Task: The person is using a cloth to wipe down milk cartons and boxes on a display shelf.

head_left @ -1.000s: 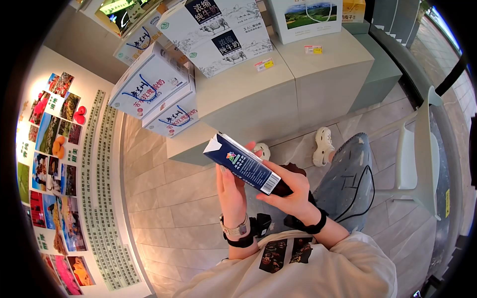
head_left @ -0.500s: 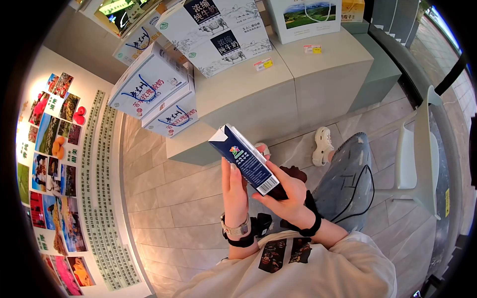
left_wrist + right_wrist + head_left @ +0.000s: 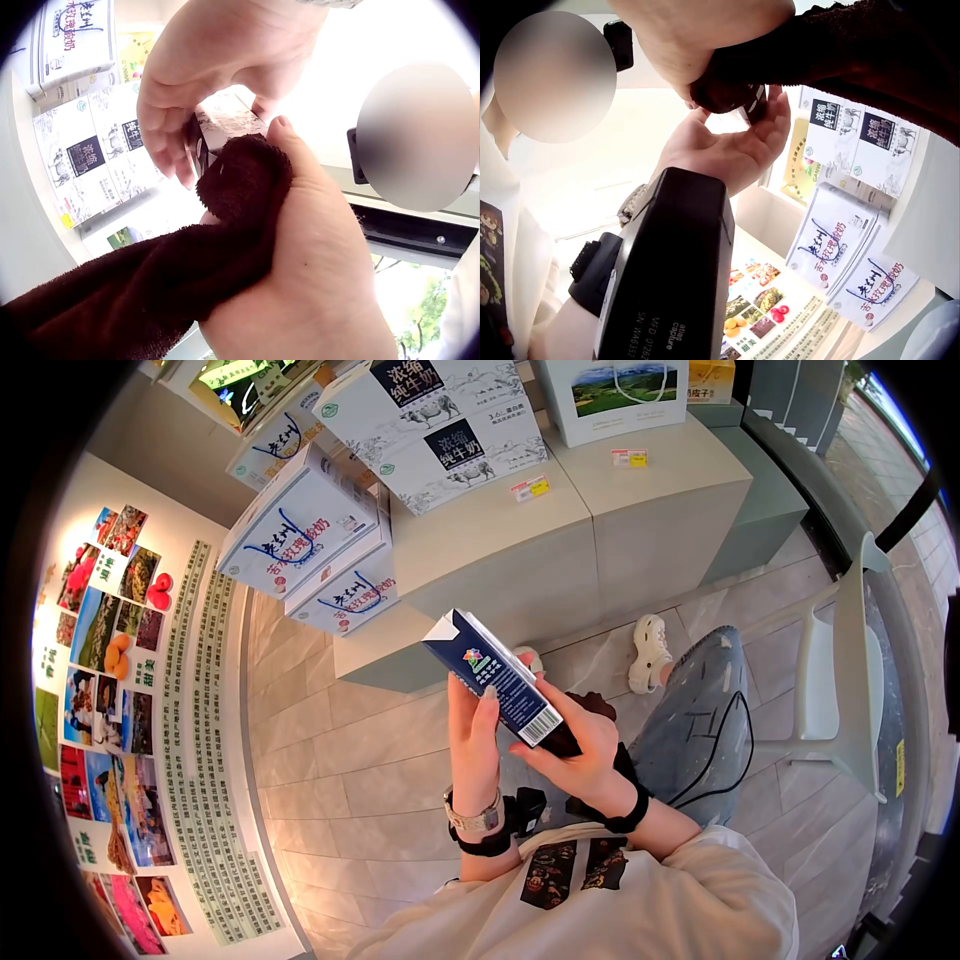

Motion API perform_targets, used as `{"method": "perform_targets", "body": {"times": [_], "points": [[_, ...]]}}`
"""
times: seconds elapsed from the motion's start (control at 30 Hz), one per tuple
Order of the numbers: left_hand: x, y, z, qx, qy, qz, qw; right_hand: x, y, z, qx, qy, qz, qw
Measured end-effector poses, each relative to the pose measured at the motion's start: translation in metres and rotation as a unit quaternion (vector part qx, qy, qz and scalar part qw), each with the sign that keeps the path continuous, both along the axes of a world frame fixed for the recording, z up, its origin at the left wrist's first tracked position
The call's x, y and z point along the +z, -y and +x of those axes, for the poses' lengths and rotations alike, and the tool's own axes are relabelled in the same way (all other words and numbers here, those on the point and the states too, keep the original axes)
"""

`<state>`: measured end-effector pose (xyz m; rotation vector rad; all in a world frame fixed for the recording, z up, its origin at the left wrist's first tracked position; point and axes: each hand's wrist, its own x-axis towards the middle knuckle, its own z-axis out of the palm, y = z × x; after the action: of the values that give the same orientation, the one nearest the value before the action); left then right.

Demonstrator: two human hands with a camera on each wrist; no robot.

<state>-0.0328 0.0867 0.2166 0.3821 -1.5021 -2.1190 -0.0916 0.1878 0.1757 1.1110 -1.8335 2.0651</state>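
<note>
A slim navy-and-white drink carton [image 3: 500,682] is held in front of the body, tilted, its barcode end toward the right hand. My left hand [image 3: 474,722] grips its lower left side, thumb on the printed face; the left wrist view shows the fingers curved round it. With my right hand [image 3: 578,744] I hold a dark maroon fluffy towel [image 3: 244,184] against the barcode end. In the left wrist view the bunched towel partly covers the carton [image 3: 229,116], and the rest trails from the hand. The right wrist view shows the towel [image 3: 802,56] hiding most of the carton.
Ahead stands a grey display plinth [image 3: 500,560] bearing a white milk box [image 3: 450,435] and a white gift bag [image 3: 615,405]. Stacked yogurt boxes [image 3: 300,540] sit at its left. A pale chair [image 3: 840,680] stands at right, a picture panel [image 3: 150,710] at left.
The carton has shifted slightly right and turned steeper, both hands moving with it. My left thumb has come over onto the printed face. The surroundings look the same.
</note>
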Motion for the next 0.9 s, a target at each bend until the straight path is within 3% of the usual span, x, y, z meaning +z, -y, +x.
{"method": "perform_targets", "body": {"times": [0.13,0.23,0.43,0.63,0.73,0.77,0.9], "points": [[0.0,0.001,0.0,-0.006,-0.005,0.004,1.0,-0.002,-0.005,0.002,0.034,0.024,0.048,0.998],[-0.001,0.002,0.0,-0.013,-0.005,0.006,1.0,-0.002,0.001,0.0,0.0,0.001,-0.003,1.0],[-0.004,0.004,0.001,-0.034,-0.02,-0.002,0.999,-0.002,-0.006,0.0,0.032,0.024,0.04,0.998],[-0.009,0.002,0.0,-0.022,-0.018,-0.029,0.999,0.0,0.001,-0.001,-0.009,-0.023,0.013,1.0],[-0.009,-0.001,0.0,-0.034,-0.03,0.03,0.999,-0.006,0.003,0.0,-0.029,-0.113,0.0,0.993],[-0.003,-0.004,0.0,-0.029,0.012,-0.037,0.999,-0.003,0.005,0.002,-0.033,-0.112,-0.017,0.993],[-0.006,-0.001,0.002,-0.031,0.011,-0.042,0.999,-0.003,0.007,0.002,-0.039,-0.09,-0.027,0.995]]}}
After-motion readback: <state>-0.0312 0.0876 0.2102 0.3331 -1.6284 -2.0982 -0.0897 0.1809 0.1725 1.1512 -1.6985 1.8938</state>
